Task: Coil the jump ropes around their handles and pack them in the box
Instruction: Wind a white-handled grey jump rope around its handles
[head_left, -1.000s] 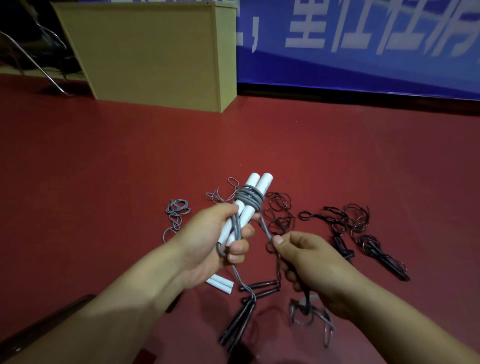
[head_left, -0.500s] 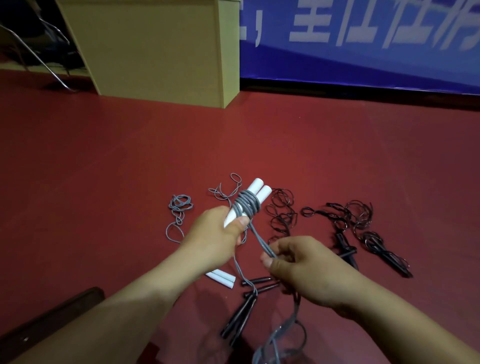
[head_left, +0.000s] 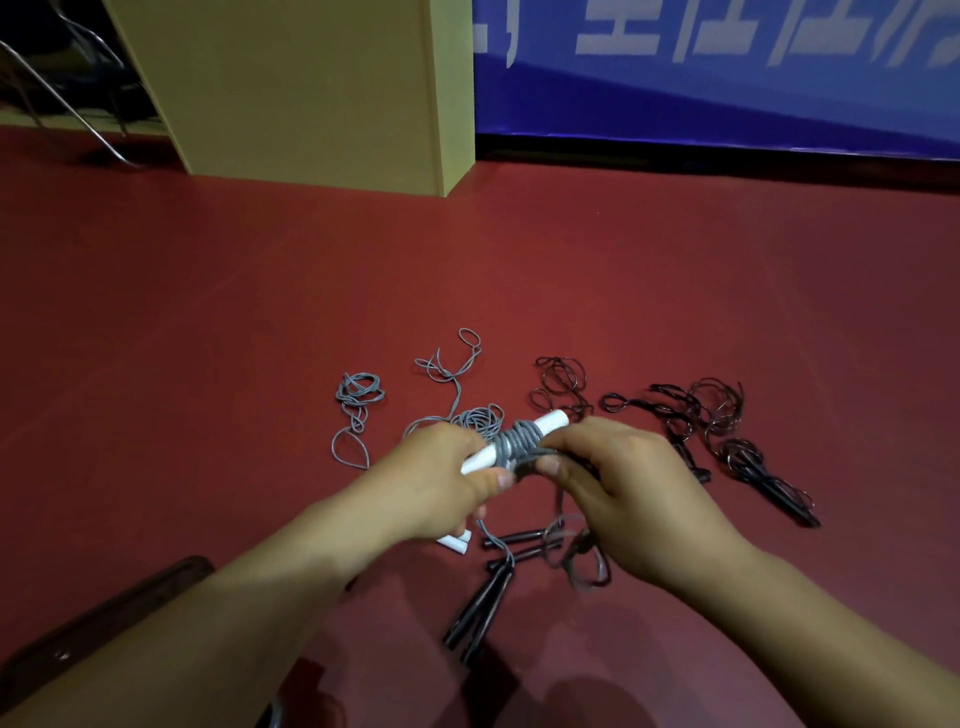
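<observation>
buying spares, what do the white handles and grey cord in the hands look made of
White handles: probably smooth plastic, an even matte white tube. Grey cord: looks like a thin PVC or rubber-coated line with a slight sheen, bending into tight coils; its core cannot be seen.

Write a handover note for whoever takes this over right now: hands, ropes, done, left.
Left hand grips the white handles, partly wrapped in grey rope.
Right hand pinches that rope beside the coil, slack hanging below.
Done: several turns on.
Left: finish this coil; loose grey ropes and black ropes lie uncoiled on the floor; nothing visibly packed in the box.
</observation>
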